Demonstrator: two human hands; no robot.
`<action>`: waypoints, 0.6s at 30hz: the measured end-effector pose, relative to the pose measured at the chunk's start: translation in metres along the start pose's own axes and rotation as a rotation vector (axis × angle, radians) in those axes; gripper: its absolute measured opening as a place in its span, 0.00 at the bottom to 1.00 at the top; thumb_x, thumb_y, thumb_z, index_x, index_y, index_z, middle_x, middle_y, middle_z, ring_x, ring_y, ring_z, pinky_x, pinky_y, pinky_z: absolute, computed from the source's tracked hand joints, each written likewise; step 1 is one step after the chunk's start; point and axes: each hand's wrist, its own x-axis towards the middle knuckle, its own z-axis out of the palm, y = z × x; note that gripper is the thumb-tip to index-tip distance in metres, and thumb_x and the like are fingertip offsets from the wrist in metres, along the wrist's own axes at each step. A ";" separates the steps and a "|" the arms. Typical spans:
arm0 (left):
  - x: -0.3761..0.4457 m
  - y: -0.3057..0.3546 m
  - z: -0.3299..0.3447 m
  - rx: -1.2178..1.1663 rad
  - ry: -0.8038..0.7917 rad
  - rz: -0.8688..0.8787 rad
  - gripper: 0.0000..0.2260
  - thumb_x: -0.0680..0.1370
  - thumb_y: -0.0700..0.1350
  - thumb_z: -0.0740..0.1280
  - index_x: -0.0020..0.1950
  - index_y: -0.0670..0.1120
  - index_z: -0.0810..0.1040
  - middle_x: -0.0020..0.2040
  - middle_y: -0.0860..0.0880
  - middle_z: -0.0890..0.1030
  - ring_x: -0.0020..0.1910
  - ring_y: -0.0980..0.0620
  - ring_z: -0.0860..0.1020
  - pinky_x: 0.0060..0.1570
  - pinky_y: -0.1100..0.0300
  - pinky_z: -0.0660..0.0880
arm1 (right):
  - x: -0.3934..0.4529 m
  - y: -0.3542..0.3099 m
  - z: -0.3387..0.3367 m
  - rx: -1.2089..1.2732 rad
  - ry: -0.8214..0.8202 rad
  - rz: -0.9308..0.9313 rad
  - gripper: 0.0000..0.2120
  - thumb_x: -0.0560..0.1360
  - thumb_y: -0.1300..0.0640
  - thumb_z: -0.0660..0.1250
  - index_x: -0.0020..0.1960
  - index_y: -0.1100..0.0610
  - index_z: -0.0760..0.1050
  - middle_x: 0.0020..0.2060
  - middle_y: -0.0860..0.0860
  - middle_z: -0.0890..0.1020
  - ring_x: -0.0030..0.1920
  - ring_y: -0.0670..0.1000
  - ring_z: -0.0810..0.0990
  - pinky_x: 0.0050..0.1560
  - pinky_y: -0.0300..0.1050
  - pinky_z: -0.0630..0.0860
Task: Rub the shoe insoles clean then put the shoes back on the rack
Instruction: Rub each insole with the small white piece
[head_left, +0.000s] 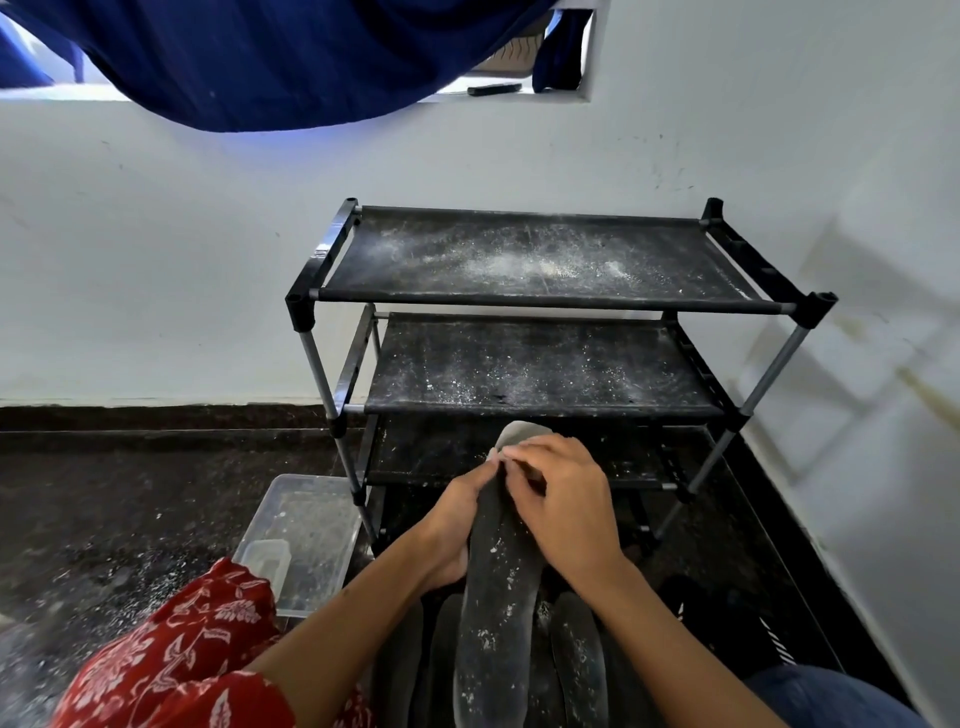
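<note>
Wall (156, 260): white, with small marks, behind everything.
Curtain (270, 62): dark blue, hanging down at the top by a window.
Floor (130, 493): dark stone with white powder on it.
Shoe rack (545, 301): black with grey poles. It stands by the wall. No shoes show on the shelves. White powder lies on the top shelf and the middle shelf.
Plastic box (306, 525): see-through, on the floor, just left of the rack. Its lid leans at the near end.
Insole (498, 587): long and dark with white specks. It is held up in front of the rack, over more dark insoles (579, 660) lying below.
Left hand (452, 530): fingers curled around the insole's left side.
Right hand (561, 499): fingers bent, pinching the far end of the insole, where it looks pale grey.
</note>
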 end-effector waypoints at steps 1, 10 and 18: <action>0.001 0.000 -0.001 0.019 0.039 0.014 0.21 0.81 0.54 0.54 0.51 0.42 0.81 0.43 0.40 0.84 0.41 0.47 0.82 0.42 0.54 0.79 | 0.000 0.000 0.001 -0.002 -0.010 -0.011 0.07 0.72 0.60 0.69 0.49 0.54 0.83 0.46 0.47 0.82 0.47 0.46 0.78 0.48 0.40 0.76; 0.008 0.001 -0.007 0.119 0.086 0.115 0.12 0.81 0.36 0.56 0.59 0.39 0.76 0.46 0.40 0.81 0.42 0.46 0.81 0.45 0.55 0.78 | 0.005 0.005 -0.002 0.065 0.066 0.031 0.08 0.71 0.65 0.69 0.47 0.56 0.82 0.42 0.47 0.83 0.44 0.44 0.80 0.47 0.40 0.78; 0.003 0.003 -0.002 0.198 0.000 0.215 0.21 0.76 0.26 0.52 0.59 0.43 0.77 0.49 0.41 0.80 0.49 0.47 0.79 0.50 0.57 0.76 | 0.000 0.000 0.004 0.050 -0.008 -0.119 0.05 0.71 0.64 0.68 0.45 0.60 0.82 0.43 0.50 0.81 0.46 0.40 0.75 0.51 0.23 0.68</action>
